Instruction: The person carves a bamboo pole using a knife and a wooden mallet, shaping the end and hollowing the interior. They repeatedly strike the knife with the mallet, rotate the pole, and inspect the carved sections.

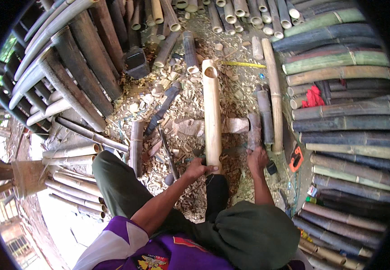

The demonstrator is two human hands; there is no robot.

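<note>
A pale, peeled bamboo tube (212,112) points away from me, with a notch cut in its far end and another near its close end. My left hand (198,169) is closed around the close end, thumb over the top. Under the tube lies a rough, chipped log (237,125) running crosswise. To the right, my right hand (257,159) is closed on the near end of a short, dark, rough wooden cylinder (254,130). Just right of that cylinder lies a dark bamboo piece (264,117). Wood chips (183,148) surround everything.
Bamboo poles (343,123) are stacked along the right, with a red cloth (313,96) on them. An orange-handled saw (296,159) lies beside them. Ahead are a yellow measuring tape (242,64) and a black container (136,63). Dark bamboo (78,58) leans at left.
</note>
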